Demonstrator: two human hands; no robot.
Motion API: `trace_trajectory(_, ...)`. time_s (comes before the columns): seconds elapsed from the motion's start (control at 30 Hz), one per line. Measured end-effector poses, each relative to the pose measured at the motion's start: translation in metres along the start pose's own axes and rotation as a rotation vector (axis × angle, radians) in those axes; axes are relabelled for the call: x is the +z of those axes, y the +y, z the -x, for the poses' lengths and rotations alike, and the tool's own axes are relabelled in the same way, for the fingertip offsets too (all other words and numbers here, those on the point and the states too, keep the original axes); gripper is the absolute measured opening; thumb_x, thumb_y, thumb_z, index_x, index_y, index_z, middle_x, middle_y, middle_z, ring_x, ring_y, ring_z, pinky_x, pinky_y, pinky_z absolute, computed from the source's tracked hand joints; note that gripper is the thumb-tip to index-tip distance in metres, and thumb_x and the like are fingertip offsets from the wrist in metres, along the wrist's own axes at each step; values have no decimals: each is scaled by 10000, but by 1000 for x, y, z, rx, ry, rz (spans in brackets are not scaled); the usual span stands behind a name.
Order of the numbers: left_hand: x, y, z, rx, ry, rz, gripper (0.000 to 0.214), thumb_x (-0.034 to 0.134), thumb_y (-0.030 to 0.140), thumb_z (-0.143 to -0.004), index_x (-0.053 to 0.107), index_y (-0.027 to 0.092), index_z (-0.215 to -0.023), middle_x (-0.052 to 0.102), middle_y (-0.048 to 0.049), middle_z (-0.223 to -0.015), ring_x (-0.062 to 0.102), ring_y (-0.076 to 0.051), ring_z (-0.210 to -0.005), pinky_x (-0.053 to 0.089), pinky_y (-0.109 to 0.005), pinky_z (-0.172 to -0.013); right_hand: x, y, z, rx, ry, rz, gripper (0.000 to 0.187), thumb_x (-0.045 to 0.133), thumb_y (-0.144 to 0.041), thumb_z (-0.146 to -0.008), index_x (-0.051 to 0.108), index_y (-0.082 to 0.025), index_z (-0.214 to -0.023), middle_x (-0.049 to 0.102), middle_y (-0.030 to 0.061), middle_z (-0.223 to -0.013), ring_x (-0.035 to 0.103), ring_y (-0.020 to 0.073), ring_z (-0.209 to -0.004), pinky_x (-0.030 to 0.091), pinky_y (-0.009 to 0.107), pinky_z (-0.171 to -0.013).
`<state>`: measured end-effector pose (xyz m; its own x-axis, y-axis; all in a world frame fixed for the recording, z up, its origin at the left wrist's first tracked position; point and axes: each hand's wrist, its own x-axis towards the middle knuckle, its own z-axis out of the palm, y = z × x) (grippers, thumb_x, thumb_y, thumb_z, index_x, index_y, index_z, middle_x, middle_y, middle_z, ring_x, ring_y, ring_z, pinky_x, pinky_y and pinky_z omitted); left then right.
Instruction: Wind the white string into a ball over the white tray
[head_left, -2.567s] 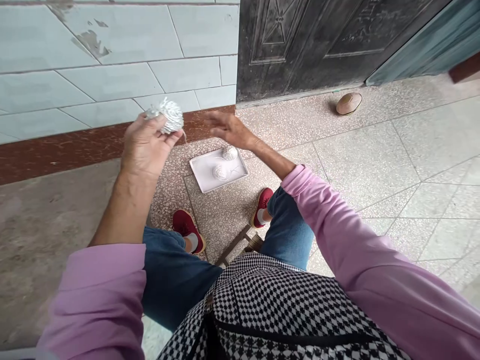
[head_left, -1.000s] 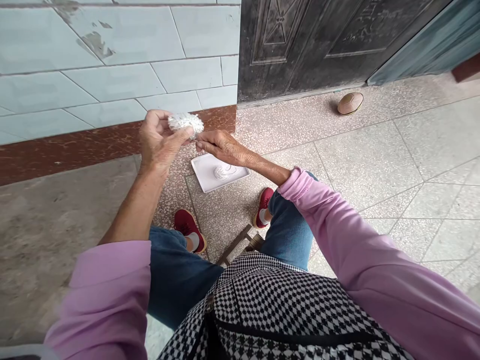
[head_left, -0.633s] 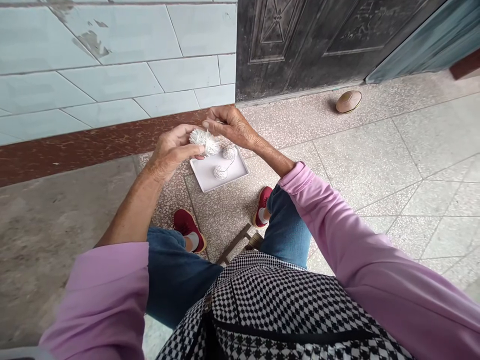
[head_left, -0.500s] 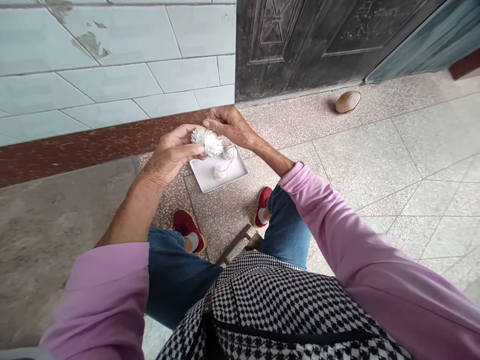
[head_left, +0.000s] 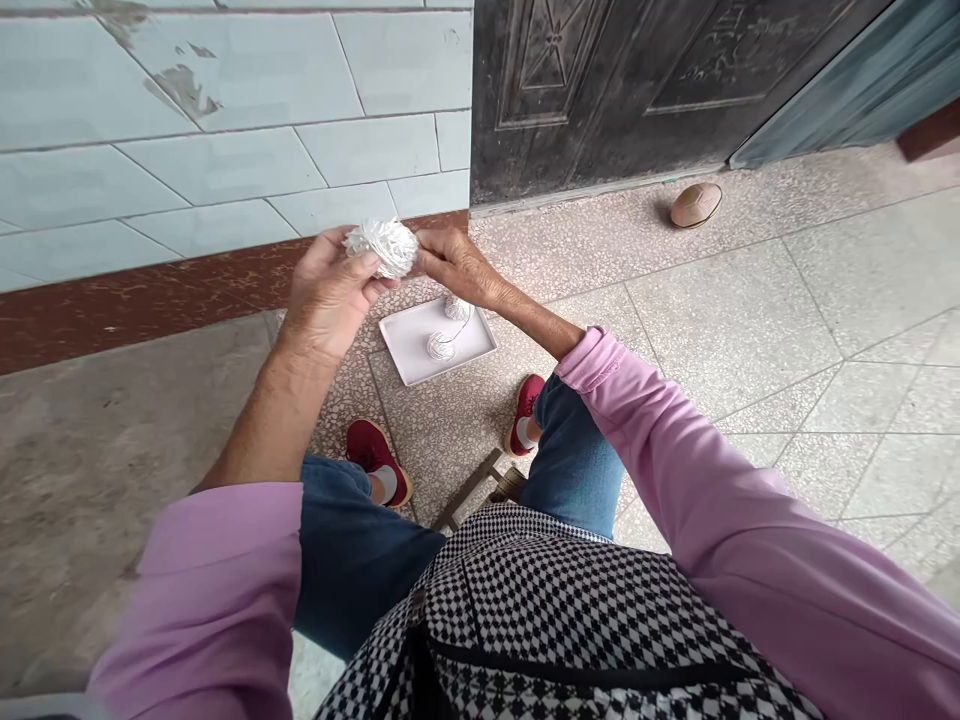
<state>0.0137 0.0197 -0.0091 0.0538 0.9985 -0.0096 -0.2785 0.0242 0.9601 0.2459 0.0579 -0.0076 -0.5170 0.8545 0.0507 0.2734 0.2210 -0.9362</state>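
Note:
My left hand [head_left: 330,290] is closed around a fluffy ball of white string [head_left: 382,247], thumb across its near side. At the ball's right edge, my right hand [head_left: 457,265] has thumb and fingers pinched together on the string; the bit between the fingertips is hidden. On the floor below lies a shallow white tray [head_left: 412,365]. Inside it sit a small ball of white string [head_left: 441,346] and another white ball [head_left: 457,307] behind it, with a thin strand looping beside them.
A light tiled wall [head_left: 225,90] with a brown skirting stands ahead on the left. A dark panelled door [head_left: 585,90] is at the right. One rounded tan object [head_left: 697,204] rests on the floor by the door. Red shoes [head_left: 367,450] flank the tray's near side, with a wooden stool [head_left: 472,490] below.
The left hand has moved up and left with the ball, which is turned differently. My right hand has come down from above the ball to its right edge. The tray stays put.

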Motion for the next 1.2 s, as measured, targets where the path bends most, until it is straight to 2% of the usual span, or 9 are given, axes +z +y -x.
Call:
trace_trajectory(0.17,-13,-13,-14,213,178,-302,797,1253,358,-568,721,268,-1154,880,-46,-1120,807,-288,-1045,723,-473,-958,14,-11,11,-50,-136,204,371,690,-148,-1322,659,-223,-961,692,20,-949,646,253,-993,464,362,-1016)
trace_trajectory(0.33,-12,-9,-7,174,101,-501,689,1211,291,-607,814,220,-1165,888,-64,-1129,798,-280,-1022,689,-469,-973,11,-32,16,0,-59,127,367,779,-249,-1275,693,-236,-919,763,43,-982,697,277,-1058,521,380,-1031)
trace_trajectory(0.43,-6,-2,2,77,-7,-471,608,1119,252,-615,865,200,-1166,927,-78,-1118,816,-284,-1005,677,-452,-948,0,-39,13,85,32,111,466,893,-359,-1218,623,-264,-851,723,43,-929,695,288,-1121,558,368,-1000)
trace_trajectory(0.57,-1,3,10,-10,-141,-367,617,1066,282,-646,893,193,-1231,953,-109,-1198,831,-303,-1074,681,-440,-971,-10,-29,5,17,90,89,528,813,-334,-1285,552,-273,-831,635,28,-876,610,229,-936,542,337,-884)
trace_trajectory(0.8,-3,2,11,-71,-205,-127,642,1096,282,-666,851,242,-1258,901,-113,-1221,812,-300,-1112,722,-446,-981,-2,2,-10,-41,96,-39,562,737,-260,-1379,507,-252,-866,486,-29,-825,429,164,-810,443,286,-770)
trace_trajectory(0.93,-10,0,3,-41,-103,-52,649,1133,290,-649,830,265,-1222,900,-116,-1289,827,-312,-1185,751,-422,-937,4,16,-18,5,65,-107,525,637,-114,-1385,516,-242,-890,483,-39,-863,431,149,-833,432,271,-791)
trace_trajectory(1.03,-17,-5,-7,36,13,-35,704,1162,358,-629,776,259,-1209,907,-121,-1317,843,-310,-1198,758,-399,-901,10,20,-15,-8,-30,-37,405,635,-49,-1358,665,-175,-975,537,-38,-889,469,157,-867,436,281,-838)
trace_trajectory(1.13,-23,-12,-16,113,133,-159,714,1140,319,-611,724,248,-1187,909,-86,-1164,827,-268,-1040,729,-370,-825,18,12,-4,-43,-157,86,314,667,-97,-1375,777,-126,-1082,629,-18,-915,554,175,-899,446,307,-896)
trace_trajectory(1.2,-25,-13,-18,164,184,-315,698,1128,235,-628,700,239,-1179,897,-59,-1100,811,-243,-976,713,-363,-835,22,3,3,-81,-189,138,339,681,-121,-1382,779,-131,-1057,682,2,-947,612,184,-942,474,320,-958)
